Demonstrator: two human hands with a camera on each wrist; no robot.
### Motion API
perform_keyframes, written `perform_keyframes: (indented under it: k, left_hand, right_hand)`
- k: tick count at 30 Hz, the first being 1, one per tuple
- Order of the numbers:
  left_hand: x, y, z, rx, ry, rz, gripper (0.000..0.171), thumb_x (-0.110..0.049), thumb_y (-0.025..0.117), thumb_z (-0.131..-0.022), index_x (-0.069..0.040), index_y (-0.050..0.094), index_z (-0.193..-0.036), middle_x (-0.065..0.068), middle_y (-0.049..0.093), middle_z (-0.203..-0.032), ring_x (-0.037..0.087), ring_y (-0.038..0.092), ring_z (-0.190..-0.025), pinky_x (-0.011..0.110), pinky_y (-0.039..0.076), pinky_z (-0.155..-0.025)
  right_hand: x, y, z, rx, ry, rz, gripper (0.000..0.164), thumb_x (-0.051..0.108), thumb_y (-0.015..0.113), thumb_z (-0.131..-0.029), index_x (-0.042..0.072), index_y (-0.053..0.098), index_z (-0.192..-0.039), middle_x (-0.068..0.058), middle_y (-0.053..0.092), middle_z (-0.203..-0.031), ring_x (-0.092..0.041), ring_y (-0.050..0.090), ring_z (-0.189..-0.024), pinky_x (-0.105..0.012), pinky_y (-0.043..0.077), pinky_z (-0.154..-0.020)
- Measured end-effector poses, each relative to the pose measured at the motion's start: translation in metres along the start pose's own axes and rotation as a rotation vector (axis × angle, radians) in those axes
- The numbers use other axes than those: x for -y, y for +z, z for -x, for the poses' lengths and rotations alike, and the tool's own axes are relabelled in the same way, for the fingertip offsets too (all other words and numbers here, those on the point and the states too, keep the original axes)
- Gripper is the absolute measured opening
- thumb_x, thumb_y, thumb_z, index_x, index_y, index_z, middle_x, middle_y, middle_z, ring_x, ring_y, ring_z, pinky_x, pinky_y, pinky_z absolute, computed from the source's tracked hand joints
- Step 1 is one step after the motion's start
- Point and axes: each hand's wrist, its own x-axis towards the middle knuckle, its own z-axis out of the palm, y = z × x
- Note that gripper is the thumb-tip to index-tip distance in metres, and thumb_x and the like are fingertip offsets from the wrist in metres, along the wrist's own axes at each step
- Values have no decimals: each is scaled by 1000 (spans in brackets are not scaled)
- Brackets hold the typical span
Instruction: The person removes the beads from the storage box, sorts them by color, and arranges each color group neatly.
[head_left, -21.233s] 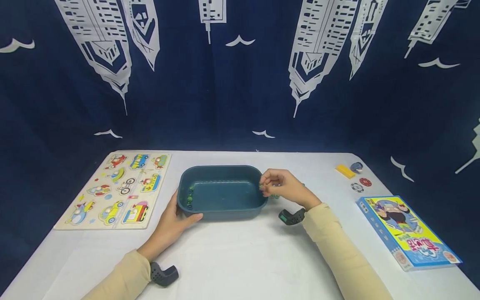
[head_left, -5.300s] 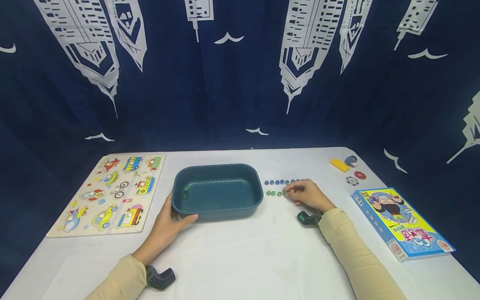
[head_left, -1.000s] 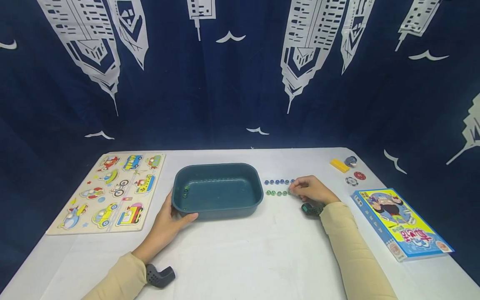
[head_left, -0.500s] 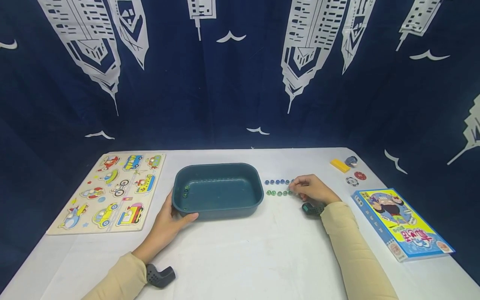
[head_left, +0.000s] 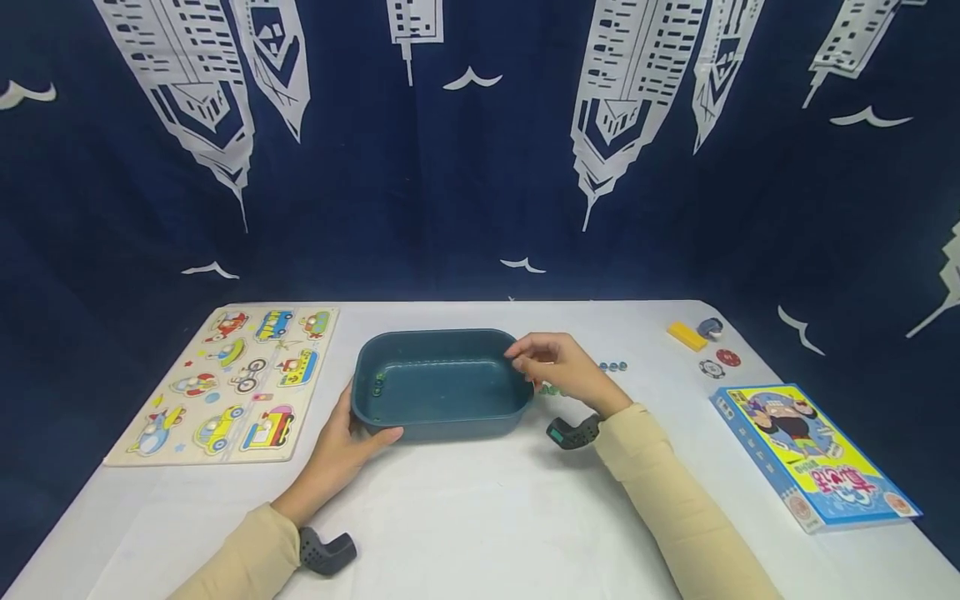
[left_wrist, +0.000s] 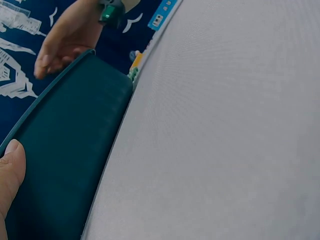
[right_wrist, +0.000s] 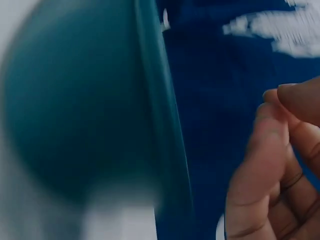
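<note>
A dark teal plastic basin (head_left: 442, 430) stands mid-table. My left hand (head_left: 339, 454) grips its front left corner, thumb (left_wrist: 11, 167) against the outer wall in the left wrist view. Several green marbles (head_left: 378, 384) lie inside along the left side. Above the right rim hovers my right hand (head_left: 567, 372), its fingers loosely bent, and no marble shows between thumb and fingertips in the right wrist view. Right of the basin, green marbles (head_left: 551, 389) and blue marbles (head_left: 613, 367) lie on the table, partly hidden behind that hand.
On the left lies a wooden vehicle puzzle board (head_left: 225, 383). A blue and yellow boxed game (head_left: 817, 454) sits at right. Behind it are a yellow block (head_left: 687, 336), a small blue-grey object (head_left: 710, 327), a red chip (head_left: 727, 357) and a white-and-black chip (head_left: 712, 369).
My right hand has left the end of the marble rows and moved left to the basin's right rim. Over the longer span, green marbles went from the basin into a row. My left hand stays put.
</note>
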Motion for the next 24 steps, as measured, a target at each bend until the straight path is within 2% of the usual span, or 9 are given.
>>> perform_keyframes:
  k: [4, 6, 7, 11, 14, 21, 24]
  left_hand:
    - [0, 0, 0, 0, 1, 4, 107, -29, 80, -85, -10, 7, -160, 14, 10, -166, 35, 9, -152, 52, 16, -122]
    - [0, 0, 0, -1, 7, 3, 106, -29, 80, -86, -9, 8, -160, 15, 11, -166, 36, 10, -152, 52, 17, -122]
    - [0, 0, 0, -2, 8, 3, 106, -29, 80, -86, -9, 8, -160, 15, 11, -166, 36, 10, -152, 52, 17, -122]
    - [1, 0, -1, 0, 7, -2, 106, -31, 80, -86, -10, 7, -160, 15, 10, -166, 36, 10, -152, 53, 17, -122]
    - [2, 0, -1, 4, 4, -3, 107, -32, 80, -86, -10, 7, -160, 15, 10, -166, 36, 10, -152, 52, 17, -122]
    - [4, 0, 1, -4, 36, 3, 105, -29, 80, -86, -8, 9, -160, 17, 13, -165, 36, 12, -151, 53, 18, -122]
    - [5, -1, 0, -7, 49, 5, 104, -27, 79, -87, -9, 9, -160, 17, 13, -165, 36, 11, -151, 53, 18, -122]
  right_hand:
    - [14, 31, -17, 121, -25, 15, 22, 10, 62, -98, 0, 68, -116, -25, 66, -101, -39, 63, -83, -42, 60, -68]
    - [19, 46, -25, 183, -22, 50, 22, 10, 61, -98, 1, 69, -117, -25, 67, -104, -41, 64, -87, -41, 61, -69]
    - [21, 54, -30, 214, -22, 75, 23, 10, 61, -99, 1, 69, -118, -24, 67, -107, -40, 65, -90, -41, 61, -70]
    - [27, 86, -48, 310, -44, 178, 22, 10, 61, -99, 4, 71, -118, -13, 71, -112, -23, 69, -95, -31, 59, -77]
    - [30, 105, -61, 362, -47, 231, 20, 11, 63, -97, 8, 73, -114, -3, 72, -113, -9, 65, -99, -24, 55, -86]
    - [31, 134, -83, 469, 98, 174, 19, 8, 66, -94, 7, 75, -111, -1, 73, -108, -7, 63, -94, -22, 53, -85]
    - [33, 142, -89, 495, 145, 187, 18, 7, 67, -91, 6, 76, -107, 0, 74, -102, -7, 64, -92, -21, 53, -85]
